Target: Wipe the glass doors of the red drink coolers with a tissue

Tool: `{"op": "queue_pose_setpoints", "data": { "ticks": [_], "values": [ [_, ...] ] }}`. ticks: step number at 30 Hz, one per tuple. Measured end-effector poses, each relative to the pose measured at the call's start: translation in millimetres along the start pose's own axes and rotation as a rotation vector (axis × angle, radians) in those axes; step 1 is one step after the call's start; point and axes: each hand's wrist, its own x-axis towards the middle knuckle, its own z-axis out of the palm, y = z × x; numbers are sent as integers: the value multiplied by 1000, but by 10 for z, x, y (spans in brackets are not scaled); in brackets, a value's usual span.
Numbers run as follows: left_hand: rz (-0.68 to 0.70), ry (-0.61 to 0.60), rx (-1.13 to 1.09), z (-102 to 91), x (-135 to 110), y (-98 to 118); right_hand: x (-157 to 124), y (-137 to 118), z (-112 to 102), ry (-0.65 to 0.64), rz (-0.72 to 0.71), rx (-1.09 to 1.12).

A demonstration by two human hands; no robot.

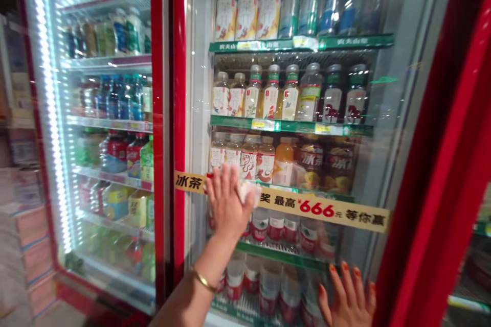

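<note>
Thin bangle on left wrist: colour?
The thin metal bangle is gold, clearest in the head view.

Two fridges stand side by side, full of drinks. The fridge on the left [111, 107] has a row of small white lights [48, 76] down its side. The red frame [433, 163] runs up the right. On the green shelf edge [301, 43] at the top stand tall bottles [247, 18] with pale labels. Lower down there is a bottle of orange drink [284, 161] beside dark cans or jars [310, 166], too blurred to tell. A yellow strip [326, 207] goes across, with red numbers that say 666. Pink and white boxes [30, 245] are piled up at the far left.
</note>
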Motion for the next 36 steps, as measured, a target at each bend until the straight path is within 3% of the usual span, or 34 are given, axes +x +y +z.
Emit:
{"op": "queue_pose_setpoints", "data": {
  "ticks": [3,5,6,8,10,11,13,15,17,18,20,22,23,25,27,29,31,33,34,36],
  "values": [
    [400,-126,12,23,-590,36,45,30,-150,-48,-9,67],
    [444,-183,47,-43,-847,-229,163,83,-270,-93,-35,110],
    [360,-188,72,-88,-840,-398,265,108,-318,-101,-51,114],
    [71,-134,93,-168,-557,-651,560,126,-360,-91,-78,83],
    [-167,-29,58,-193,-121,-643,930,78,-317,-74,-91,31],
    [-199,4,35,-181,55,-538,1113,29,-268,-68,-94,12],
    [-51,-11,20,-131,191,-228,1400,-95,-145,-59,-97,-17],
    [269,-81,26,-89,43,27,1533,-203,-40,-35,-98,-34],
    [513,-118,31,-94,-216,61,1530,-248,13,-9,-103,-38],
    [551,-114,38,-116,-309,-18,1500,-247,22,6,-104,-32],
    [448,-75,73,-182,-304,-290,1431,-221,26,18,-108,-13],
    [190,4,96,-229,-40,-511,1394,-197,28,20,-120,-8],
    [52,45,89,-229,137,-534,1392,-193,29,21,-129,-12],
    [-129,82,48,-182,425,-360,1415,-196,31,34,-141,-28],
    [-65,59,24,-98,489,21,1449,-205,27,46,-152,-40],
    [200,12,25,-25,317,415,1473,-207,16,45,-173,-45],
    [472,-17,13,2,40,619,1478,-198,6,34,-192,-62],
    [592,-26,-7,-28,-147,544,1470,-186,1,32,-193,-89],
    [564,-20,-3,-57,-153,426,1465,-184,1,29,-188,-97],
    [361,3,19,-116,35,157,1461,-189,6,20,-181,-100]
  ]
}}
